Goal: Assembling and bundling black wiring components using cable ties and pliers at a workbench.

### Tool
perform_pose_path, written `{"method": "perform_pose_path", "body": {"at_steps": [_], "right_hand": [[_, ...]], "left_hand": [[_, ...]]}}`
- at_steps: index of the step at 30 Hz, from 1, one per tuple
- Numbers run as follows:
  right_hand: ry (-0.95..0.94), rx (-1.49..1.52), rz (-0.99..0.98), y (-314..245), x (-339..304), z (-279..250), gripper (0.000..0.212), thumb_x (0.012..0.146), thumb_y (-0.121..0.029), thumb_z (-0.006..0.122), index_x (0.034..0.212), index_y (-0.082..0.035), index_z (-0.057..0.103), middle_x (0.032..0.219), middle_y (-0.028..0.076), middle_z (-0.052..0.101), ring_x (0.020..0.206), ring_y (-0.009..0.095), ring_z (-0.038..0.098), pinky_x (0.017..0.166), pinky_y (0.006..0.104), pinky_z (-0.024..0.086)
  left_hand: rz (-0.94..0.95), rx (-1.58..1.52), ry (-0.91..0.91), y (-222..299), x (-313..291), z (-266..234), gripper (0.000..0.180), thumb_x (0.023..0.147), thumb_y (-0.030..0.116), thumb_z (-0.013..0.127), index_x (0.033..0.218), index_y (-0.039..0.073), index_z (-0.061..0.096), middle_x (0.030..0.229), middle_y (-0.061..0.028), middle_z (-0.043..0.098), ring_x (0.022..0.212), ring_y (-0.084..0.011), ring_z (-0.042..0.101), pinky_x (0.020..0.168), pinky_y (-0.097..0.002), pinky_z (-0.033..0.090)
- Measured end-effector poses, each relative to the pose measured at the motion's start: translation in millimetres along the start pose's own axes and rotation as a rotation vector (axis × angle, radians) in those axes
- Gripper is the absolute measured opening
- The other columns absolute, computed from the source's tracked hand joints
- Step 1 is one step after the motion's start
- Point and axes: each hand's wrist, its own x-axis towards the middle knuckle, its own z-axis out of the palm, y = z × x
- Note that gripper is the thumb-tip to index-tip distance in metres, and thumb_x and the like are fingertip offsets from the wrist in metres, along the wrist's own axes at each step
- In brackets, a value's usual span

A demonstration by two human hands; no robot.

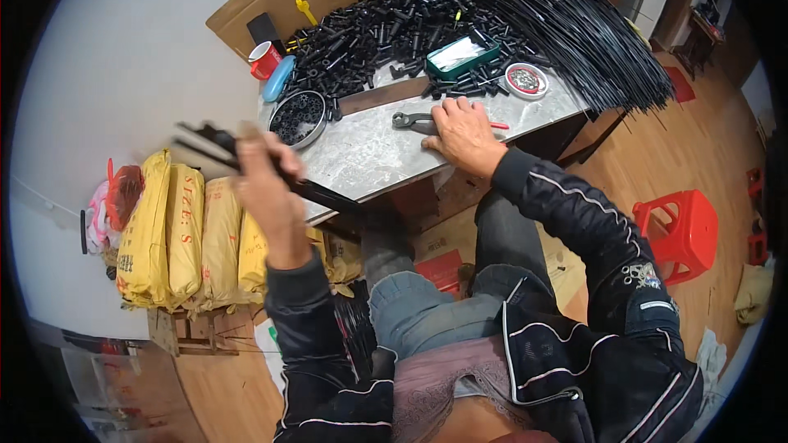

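My left hand [267,189] is raised off the table's left front edge, its fingers closed around a long black rod-like thing [324,197]. Motion smears its upper end, so I cannot tell whether it is one piece or several together. It slants from the upper left down toward my knee. On the grey tabletop [369,152], my right hand [466,133] is closed over the handles of a pair of pincers [420,123]. The dark jaws point left, and a red handle tip shows past my hand on the right.
Small black tubular parts [369,29] heap across the table's back, beside long black rods [583,33]. Nearer are a round tin of black rings [320,130], a green box [480,64], and a dish of small metal pieces [538,92]. Yellow sacks [185,230] stand left, a red stool [698,234] right.
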Motion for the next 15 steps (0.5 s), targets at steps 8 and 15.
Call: {"method": "perform_pose_path", "body": {"at_steps": [8, 15], "right_hand": [[-0.687, 1.605, 0.304, -83, -118, -51, 0.044, 0.089, -0.017, 0.062, 0.129, -0.003, 0.048, 0.111, 0.011, 0.060, 0.084, 0.020, 0.063, 0.070, 0.0288, 0.052], [0.178, 1.770, 0.769, 4, -153, -91, 0.041, 0.095, -0.041, 0.053, 0.109, -0.003, 0.055, 0.095, 0.011, 0.060, 0.068, 0.015, 0.061, 0.056, 0.0265, 0.053]], "left_hand": [[-0.119, -0.554, 0.095, 24, 37, -68, 0.041, 0.093, 0.047, 0.054, 0.074, 0.013, 0.043, 0.065, 0.0001, 0.039, 0.053, -0.0128, 0.035, 0.046, -0.0263, 0.032], [-0.870, -0.784, 0.300, -83, -99, -4, 0.048, 0.090, 0.052, 0.054, 0.084, 0.004, 0.053, 0.079, -0.0118, 0.059, 0.075, -0.0254, 0.058, 0.078, -0.0408, 0.051]]}}
